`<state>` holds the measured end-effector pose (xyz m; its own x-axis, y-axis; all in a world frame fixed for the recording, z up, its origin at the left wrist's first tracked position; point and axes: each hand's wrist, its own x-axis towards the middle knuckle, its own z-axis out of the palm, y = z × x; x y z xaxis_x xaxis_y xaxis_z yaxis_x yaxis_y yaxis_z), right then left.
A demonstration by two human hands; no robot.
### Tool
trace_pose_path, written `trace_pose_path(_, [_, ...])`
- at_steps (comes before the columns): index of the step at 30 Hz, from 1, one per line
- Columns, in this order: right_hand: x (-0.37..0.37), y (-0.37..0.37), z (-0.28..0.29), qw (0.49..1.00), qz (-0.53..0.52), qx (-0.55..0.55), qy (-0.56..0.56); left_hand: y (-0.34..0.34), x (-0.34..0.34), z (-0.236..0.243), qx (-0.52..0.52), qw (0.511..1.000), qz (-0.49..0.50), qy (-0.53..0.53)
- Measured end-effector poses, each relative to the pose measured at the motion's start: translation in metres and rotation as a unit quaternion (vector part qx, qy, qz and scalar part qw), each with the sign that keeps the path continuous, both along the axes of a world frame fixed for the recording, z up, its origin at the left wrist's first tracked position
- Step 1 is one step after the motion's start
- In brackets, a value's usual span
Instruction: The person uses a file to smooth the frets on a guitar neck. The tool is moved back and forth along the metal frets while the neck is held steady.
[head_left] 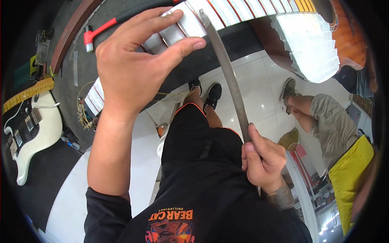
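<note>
Across the top runs a guitar neck (pixel 239 11), its fretboard masked with white tape between the metal frets. My left hand (pixel 133 60) is on the neck with thumb and index finger stretched apart, the thumb along its near side. In my right hand (pixel 263 160), thumb and fingers pinch the lower end of a long, narrow metal file (pixel 229 77). The file slants up and left, its far tip over the taped fretboard just right of my left fingertips. Whether the tip touches a fret I cannot tell.
A red-and-black hammer (pixel 101 30) lies beyond my left hand. At left are a white electric guitar (pixel 44 117) and coiled strings (pixel 86 115). White paper (pixel 310 44) covers part of the brown guitar body (pixel 352 44). Another person in khaki shorts (pixel 336 121) is at right.
</note>
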<state>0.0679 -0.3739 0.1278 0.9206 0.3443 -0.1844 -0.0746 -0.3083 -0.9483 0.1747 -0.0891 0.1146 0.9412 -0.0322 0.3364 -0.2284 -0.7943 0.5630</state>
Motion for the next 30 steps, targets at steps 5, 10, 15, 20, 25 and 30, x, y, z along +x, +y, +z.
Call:
trace_pose_path(5, [-0.010, -0.003, 0.002, 0.999, 0.006, -0.034, -0.040, 0.000, -0.001, 0.000, -0.022, 0.999, 0.019, 0.025])
trace_pose_path(10, [0.002, 0.005, 0.011, 0.996, 0.014, -0.063, -0.060, -0.001, 0.001, 0.003, -0.019, 0.999, 0.021, 0.031])
trace_pose_path(15, [0.064, 0.049, 0.006, 0.987, 0.025, -0.087, -0.135, -0.002, 0.002, 0.002, -0.046, 0.998, 0.020, 0.044])
trace_pose_path(20, [0.122, 0.096, -0.003, 0.997, 0.004, -0.013, -0.081, 0.001, 0.001, 0.001, -0.039, 0.998, 0.023, 0.037])
trace_pose_path(25, [0.060, 0.044, 0.002, 0.991, 0.030, -0.066, -0.113, 0.000, 0.003, 0.004, -0.045, 0.998, 0.012, 0.042])
trace_pose_path(30, [0.024, 0.019, 0.003, 0.990, 0.033, -0.082, -0.107, -0.001, 0.003, 0.005, -0.016, 0.999, 0.002, 0.035])
